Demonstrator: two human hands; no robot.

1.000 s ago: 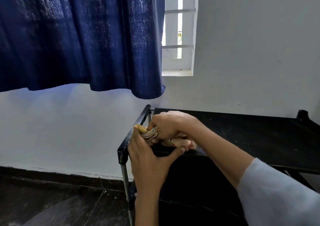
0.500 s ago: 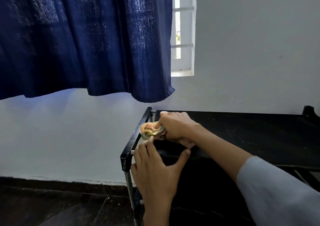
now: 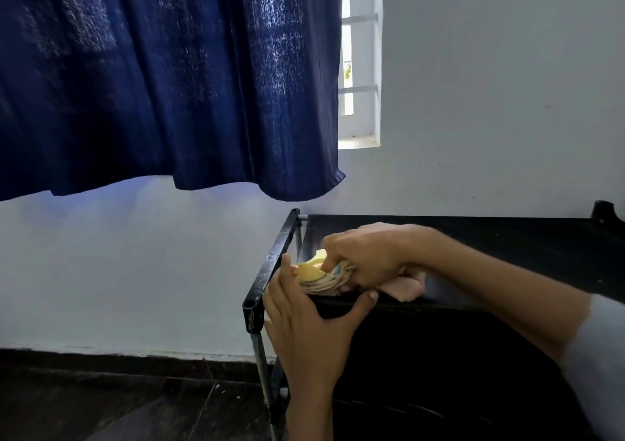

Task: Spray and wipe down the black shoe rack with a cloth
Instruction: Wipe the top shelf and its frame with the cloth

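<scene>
The black shoe rack (image 3: 507,248) stands against the white wall, its top shelf dusty. My right hand (image 3: 368,254) is shut on a bunched yellow and striped cloth (image 3: 314,275) and presses it on the top shelf near the front left corner. My left hand (image 3: 307,335) is braced on that corner, fingers against the black side rail (image 3: 270,264), thumb spread along the shelf's front edge. No spray bottle is in view.
A dark blue curtain (image 3: 162,78) hangs above and left of the rack, over a barred window (image 3: 360,78). A metal leg (image 3: 262,363) drops from the corner to the dark tiled floor (image 3: 118,403). A grey sleeve (image 3: 595,366) covers my right forearm.
My right hand drew the cloth back along the left rail toward the front corner. My left hand stayed braced at that corner. The view shifted slightly left.
</scene>
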